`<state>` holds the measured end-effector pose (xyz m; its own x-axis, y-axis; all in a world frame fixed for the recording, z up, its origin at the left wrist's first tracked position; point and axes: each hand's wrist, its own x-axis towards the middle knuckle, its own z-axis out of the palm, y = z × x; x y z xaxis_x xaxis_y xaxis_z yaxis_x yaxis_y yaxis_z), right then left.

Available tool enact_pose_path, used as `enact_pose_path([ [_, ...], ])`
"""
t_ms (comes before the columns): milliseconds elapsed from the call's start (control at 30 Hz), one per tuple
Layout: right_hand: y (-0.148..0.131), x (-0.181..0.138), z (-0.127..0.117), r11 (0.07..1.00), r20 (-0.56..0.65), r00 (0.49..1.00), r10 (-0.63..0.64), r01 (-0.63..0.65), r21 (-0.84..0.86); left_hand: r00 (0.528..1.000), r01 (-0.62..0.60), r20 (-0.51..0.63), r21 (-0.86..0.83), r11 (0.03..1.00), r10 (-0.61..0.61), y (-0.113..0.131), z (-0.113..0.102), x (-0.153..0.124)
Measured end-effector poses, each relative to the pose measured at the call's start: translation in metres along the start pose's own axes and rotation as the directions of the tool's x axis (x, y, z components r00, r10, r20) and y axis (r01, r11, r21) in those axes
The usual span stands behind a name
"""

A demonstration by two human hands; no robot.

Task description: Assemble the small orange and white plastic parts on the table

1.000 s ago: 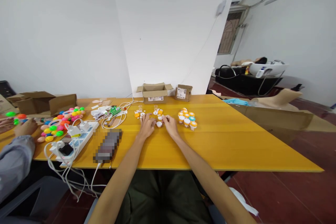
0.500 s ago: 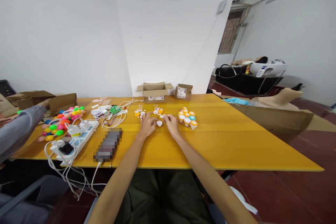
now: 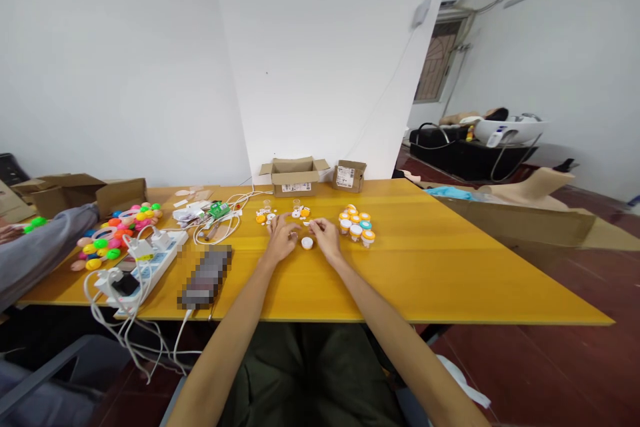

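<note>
White cup [image 3: 307,243] between hands [image 3: 283,238] [image 3: 325,239], left grip unclear, right pinched on white piece [image 3: 306,223]; carton label [image 3: 297,187] illegible.

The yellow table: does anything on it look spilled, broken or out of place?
No spill or breakage shows. What looks untidy is the tangle of white cables drooping over the near edge of the table by the power strip. Small orange and white parts lie scattered beyond the left hand, unlike the closely grouped containers.
</note>
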<state>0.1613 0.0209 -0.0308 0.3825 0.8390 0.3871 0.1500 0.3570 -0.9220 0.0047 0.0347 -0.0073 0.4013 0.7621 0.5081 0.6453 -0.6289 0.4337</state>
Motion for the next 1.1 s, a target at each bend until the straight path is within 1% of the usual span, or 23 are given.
enact_pose_path([
  [100,-0.001,-0.001,0.001,1.0,0.036,0.999,0.01,-0.01,0.011,0.999,0.031,-0.038,-0.005,0.999,-0.032,-0.004,0.001,0.0],
  [267,-0.005,-0.002,0.002,0.997,0.089,0.994,0.061,-0.065,0.047,0.998,0.06,0.006,-0.025,0.998,-0.06,-0.007,0.002,0.002],
  [367,-0.006,-0.003,0.002,0.994,0.128,0.988,0.087,-0.095,0.059,0.998,0.056,0.02,-0.048,0.997,-0.055,-0.009,0.003,0.004],
  [500,-0.008,-0.003,0.001,0.99,0.162,0.98,0.112,-0.123,0.066,0.999,0.031,-0.026,-0.121,0.992,-0.034,-0.013,0.006,0.005],
  [633,-0.007,-0.004,0.002,0.991,0.153,0.984,0.096,-0.109,0.083,0.998,0.044,-0.024,-0.216,0.976,-0.05,-0.015,0.009,0.006],
  [733,-0.005,-0.003,0.003,0.991,0.126,0.988,0.085,-0.096,0.088,0.996,0.076,-0.022,-0.247,0.966,-0.084,-0.013,0.009,0.006],
  [933,-0.005,-0.002,0.002,0.99,0.115,0.987,0.115,-0.123,0.068,0.997,0.069,-0.029,-0.189,0.98,-0.076,-0.007,0.004,0.005],
  [1100,-0.007,-0.001,0.002,0.989,0.093,0.99,0.109,-0.117,0.09,0.997,0.033,-0.072,-0.128,0.991,-0.042,-0.004,0.002,0.006],
])
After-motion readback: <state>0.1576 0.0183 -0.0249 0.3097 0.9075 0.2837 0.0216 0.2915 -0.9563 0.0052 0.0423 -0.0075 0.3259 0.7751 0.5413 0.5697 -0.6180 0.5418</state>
